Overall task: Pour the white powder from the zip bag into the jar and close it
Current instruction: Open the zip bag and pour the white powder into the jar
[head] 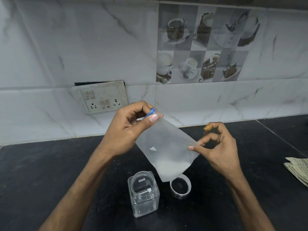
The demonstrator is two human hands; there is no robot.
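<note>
While the left hand [126, 129] pinches the blue-zipped top of the zip bag [165, 144] at frame centre, the right hand [220, 147] pinches its side edge, each grip closed on it. White powder [168, 165] sits low in the bag, above the open jar [143, 192] and lid [180, 186] on the black table [50, 172].

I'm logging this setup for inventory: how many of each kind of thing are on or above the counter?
zip bag: 1
jar: 1
lid: 1
small orange object: 1
folded paper or cloth: 1
Total: 5
</note>
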